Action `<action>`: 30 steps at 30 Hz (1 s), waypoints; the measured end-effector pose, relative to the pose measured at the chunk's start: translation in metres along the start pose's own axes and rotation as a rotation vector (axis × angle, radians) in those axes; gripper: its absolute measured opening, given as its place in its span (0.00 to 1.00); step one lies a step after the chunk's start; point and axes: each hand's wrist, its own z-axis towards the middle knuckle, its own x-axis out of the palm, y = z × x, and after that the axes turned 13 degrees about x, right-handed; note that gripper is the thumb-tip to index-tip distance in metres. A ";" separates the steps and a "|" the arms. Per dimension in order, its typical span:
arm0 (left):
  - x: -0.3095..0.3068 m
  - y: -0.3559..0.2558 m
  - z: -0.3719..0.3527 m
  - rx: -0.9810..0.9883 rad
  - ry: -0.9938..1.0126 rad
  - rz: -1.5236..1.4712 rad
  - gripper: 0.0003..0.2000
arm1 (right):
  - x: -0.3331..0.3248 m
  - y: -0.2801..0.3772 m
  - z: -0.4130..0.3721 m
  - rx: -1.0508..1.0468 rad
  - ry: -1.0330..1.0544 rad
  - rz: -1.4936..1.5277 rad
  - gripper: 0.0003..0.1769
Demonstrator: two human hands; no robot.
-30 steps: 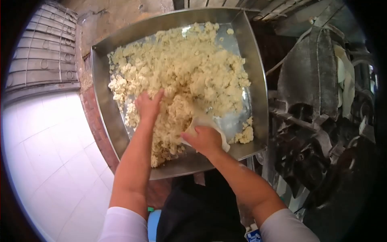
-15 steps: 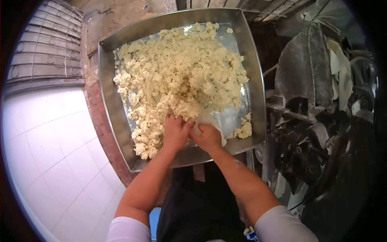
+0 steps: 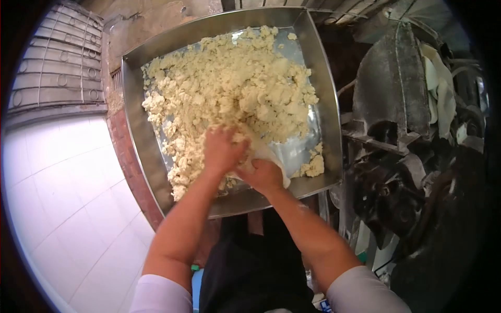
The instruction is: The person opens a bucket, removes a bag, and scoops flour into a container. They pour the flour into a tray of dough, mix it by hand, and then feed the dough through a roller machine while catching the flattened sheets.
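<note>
A wide metal tray (image 3: 141, 117) holds a spread of pale yellow, crumbly dough (image 3: 235, 78). My left hand (image 3: 224, 149) rests on the dough at the tray's near side, fingers apart and touching the clumps. Just right of it, my right hand (image 3: 265, 176) is closed on the edge of a whitish, thin, translucent bag (image 3: 270, 152), probably plastic. The bag's mouth faces the dough near my left fingers; its inside is mostly hidden.
White tiles (image 3: 68, 193) and a metal grille (image 3: 62, 62) lie left of the tray. Dark, dusty machinery (image 3: 391, 83) stands close on the right. A small dough heap (image 3: 313, 163) sits in the tray's near right corner.
My left hand has moved forward over the dough, and its fingers have spread. My right hand stays by the bag, which now stretches more toward the left hand. The view has shifted slightly.
</note>
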 end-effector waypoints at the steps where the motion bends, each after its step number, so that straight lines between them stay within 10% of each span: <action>1: 0.000 -0.010 -0.008 -0.007 0.002 0.006 0.27 | 0.003 -0.003 0.002 0.017 0.021 0.026 0.34; 21: -0.057 -0.035 -0.023 0.021 0.075 -0.387 0.25 | -0.053 0.010 -0.027 0.069 -0.040 0.076 0.35; 23: -0.108 -0.045 -0.027 -0.207 0.121 -1.011 0.25 | -0.069 0.012 -0.043 -0.080 -0.157 0.143 0.35; 27: -0.154 0.007 -0.058 -0.342 -0.780 -1.283 0.28 | -0.108 0.032 -0.085 -0.058 -0.159 0.297 0.35; 30: -0.166 -0.007 -0.063 -0.735 -0.575 -1.818 0.37 | -0.125 0.057 -0.107 -0.070 -0.192 0.502 0.34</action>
